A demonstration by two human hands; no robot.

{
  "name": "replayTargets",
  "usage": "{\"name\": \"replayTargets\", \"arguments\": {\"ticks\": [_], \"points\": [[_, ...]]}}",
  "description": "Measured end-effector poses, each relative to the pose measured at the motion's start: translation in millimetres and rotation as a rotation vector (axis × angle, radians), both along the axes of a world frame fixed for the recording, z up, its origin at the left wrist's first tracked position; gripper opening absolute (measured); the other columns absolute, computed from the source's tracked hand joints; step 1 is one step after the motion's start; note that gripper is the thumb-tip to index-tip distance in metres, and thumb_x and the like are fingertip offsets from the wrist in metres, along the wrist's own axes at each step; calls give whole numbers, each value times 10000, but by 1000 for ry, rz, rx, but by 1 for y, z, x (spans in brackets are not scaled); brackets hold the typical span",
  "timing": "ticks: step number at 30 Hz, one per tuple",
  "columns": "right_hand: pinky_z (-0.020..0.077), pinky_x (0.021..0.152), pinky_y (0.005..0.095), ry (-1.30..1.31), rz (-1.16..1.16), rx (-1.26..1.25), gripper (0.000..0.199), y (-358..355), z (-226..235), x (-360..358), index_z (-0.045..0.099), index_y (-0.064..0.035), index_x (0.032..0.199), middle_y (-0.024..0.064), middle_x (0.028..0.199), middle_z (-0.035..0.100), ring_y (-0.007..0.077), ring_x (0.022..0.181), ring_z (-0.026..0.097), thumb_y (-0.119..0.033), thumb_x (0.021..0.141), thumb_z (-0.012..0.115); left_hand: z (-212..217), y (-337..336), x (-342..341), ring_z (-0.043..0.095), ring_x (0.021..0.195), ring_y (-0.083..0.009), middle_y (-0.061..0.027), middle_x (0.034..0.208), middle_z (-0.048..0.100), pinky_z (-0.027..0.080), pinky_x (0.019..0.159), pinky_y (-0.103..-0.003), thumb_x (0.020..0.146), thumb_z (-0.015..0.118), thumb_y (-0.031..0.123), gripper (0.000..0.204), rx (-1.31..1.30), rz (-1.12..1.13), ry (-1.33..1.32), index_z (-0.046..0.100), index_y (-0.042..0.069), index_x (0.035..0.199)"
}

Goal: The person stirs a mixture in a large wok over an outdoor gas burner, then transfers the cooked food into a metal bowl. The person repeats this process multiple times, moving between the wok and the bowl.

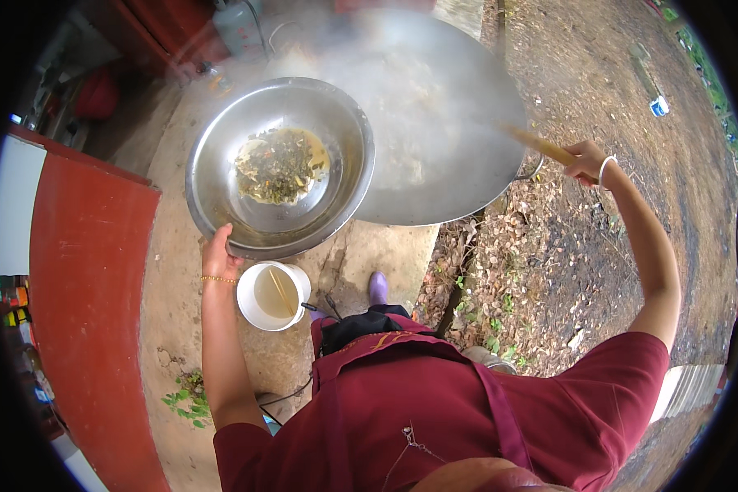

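Note:
My left hand (220,256) grips the near rim of a wide stainless steel basin (211,174). Chopped dark green and yellowish food (277,166) in a little liquid lies at the basin's bottom. The basin overlaps the left side of a very large wok (477,168), and thick steam blurs what is inside it. My right hand (589,162), with a white bracelet at the wrist, is closed around a long wooden handle (545,148). That handle reaches over the wok's right rim, and its far end disappears in the steam.
Below the basin stands a white bucket (297,279) with cloudy liquid and a thin stick in it. A loop handle (533,170) sticks out from the wok's right rim. A red panel (90,303) stands at the left. Leaf-strewn ground (541,271) lies to the right. A gas cylinder (238,26) is at the back.

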State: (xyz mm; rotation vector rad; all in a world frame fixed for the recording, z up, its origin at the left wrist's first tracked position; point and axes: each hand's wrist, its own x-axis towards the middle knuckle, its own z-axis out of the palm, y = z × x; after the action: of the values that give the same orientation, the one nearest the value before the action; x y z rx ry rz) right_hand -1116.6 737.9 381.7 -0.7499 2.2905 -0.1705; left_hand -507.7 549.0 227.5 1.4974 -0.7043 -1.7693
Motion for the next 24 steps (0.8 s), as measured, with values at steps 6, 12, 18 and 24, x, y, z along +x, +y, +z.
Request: {"name": "replayTargets", "arguments": {"ticks": [6,12,18,24], "points": [[304,285,227,-255,-166,-213,519,-15,-112,37,457,-36,1196,27,502,469,98,333,408,32,702,600,3,1,-5,499,449,-115,-32,649,569,280,318,-228,781,550,198,139,-8,16,-6,525,68,823],[309,308,215,-586,-330,-443,588,-13,-139,94,342,24,1256,29,574,467,94,383,433,77,708,550,7,2,-5,477,446,-101,-9,636,562,269,332,-218,788,541,195,110,16,26,-34,529,86,787],[302,305,219,-634,-343,-524,532,11,-129,108,392,43,1216,33,556,470,93,361,420,80,707,541,3,-2,-7,460,433,-99,-2,614,542,272,334,-229,779,552,181,104,9,68,-40,520,82,775],[308,291,204,-586,-379,-569,519,43,-116,123,409,54,1199,24,556,485,80,355,418,98,696,529,0,-3,-6,388,376,-101,22,504,421,273,328,-240,738,586,170,145,-35,99,-181,482,100,665]]}}
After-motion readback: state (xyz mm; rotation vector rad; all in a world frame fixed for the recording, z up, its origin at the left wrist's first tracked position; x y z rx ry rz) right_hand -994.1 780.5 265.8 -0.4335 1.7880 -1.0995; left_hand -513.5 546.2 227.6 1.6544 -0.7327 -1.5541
